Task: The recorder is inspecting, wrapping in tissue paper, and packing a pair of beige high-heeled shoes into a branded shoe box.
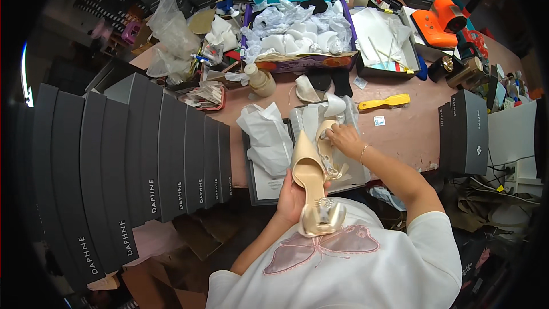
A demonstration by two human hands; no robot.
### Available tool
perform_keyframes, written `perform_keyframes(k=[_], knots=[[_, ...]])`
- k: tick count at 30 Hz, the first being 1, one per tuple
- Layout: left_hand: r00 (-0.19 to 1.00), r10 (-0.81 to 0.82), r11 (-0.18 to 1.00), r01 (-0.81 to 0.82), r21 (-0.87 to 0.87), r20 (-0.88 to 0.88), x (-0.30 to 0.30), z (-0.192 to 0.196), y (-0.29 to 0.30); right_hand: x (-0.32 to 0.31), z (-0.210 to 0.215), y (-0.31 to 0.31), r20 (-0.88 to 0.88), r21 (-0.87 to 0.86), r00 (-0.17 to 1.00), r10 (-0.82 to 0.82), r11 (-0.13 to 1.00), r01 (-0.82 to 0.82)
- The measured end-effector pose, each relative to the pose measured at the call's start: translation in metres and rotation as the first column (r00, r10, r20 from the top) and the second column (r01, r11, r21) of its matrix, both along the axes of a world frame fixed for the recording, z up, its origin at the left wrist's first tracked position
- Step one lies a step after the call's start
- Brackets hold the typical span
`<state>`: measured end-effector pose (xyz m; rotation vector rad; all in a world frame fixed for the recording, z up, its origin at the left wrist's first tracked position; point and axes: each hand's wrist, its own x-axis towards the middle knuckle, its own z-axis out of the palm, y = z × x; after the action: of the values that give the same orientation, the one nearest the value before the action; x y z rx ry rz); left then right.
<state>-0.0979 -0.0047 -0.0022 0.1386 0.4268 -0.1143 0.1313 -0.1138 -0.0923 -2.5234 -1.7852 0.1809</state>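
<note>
My left hand (pixel 290 199) is wrapped round a beige pointed-toe heeled shoe (pixel 307 169), toe pointing away from me and its jewelled strap end close to my shirt. Just right of it, a second beige shoe (pixel 325 147) lies in an open shoebox (pixel 355 178). The closed fingers of my right hand (pixel 345 139) grip this second shoe near its far end; the fingertips are partly hidden. White tissue paper (pixel 264 137) spills over the box's left side, and more wrapping (pixel 337 107) lies at its far end.
Stacked dark shoeboxes (pixel 171 160) wall off the left, with another dark box (pixel 466 131) at right. A yellow brush (pixel 384 102) lies beyond my right hand. Behind stand a purple carton (pixel 309 63) of white padding, a cream bottle (pixel 260 82) and an orange tool (pixel 440 23).
</note>
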Motion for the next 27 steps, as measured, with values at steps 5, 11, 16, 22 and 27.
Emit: perform_keyframes(k=[5, 11, 16, 22, 27], knots=[[0.993, 0.073, 0.997, -0.071, 0.029, -0.089, 0.0, -0.01, 0.022, -0.004, 0.076, -0.009, -0.403, 0.369, 0.912, -0.078, 0.898, 0.239], [0.97, 0.188, 0.963, -0.151, 0.223, -0.151, 0.019, 0.024, 0.008, -0.078, 0.12, -0.008, -0.309, 0.526, 0.89, 0.336, 0.84, -0.134], [0.965, 0.065, 0.951, 0.017, 0.308, -0.255, 0.013, 0.004, 0.01, -0.091, 0.119, -0.021, -0.51, 0.372, 0.839, 0.192, 0.928, 0.014], [0.987, -0.062, 0.97, 0.094, 0.225, -0.148, 0.019, 0.015, 0.001, -0.082, 0.095, -0.007, -0.435, 0.373, 0.9, -0.026, 0.905, 0.206], [0.94, 0.033, 0.909, 0.113, 0.401, -0.34, 0.012, 0.005, 0.001, -0.033, 0.097, 0.011, -0.669, 0.36, 0.727, -0.154, 0.789, 0.498]])
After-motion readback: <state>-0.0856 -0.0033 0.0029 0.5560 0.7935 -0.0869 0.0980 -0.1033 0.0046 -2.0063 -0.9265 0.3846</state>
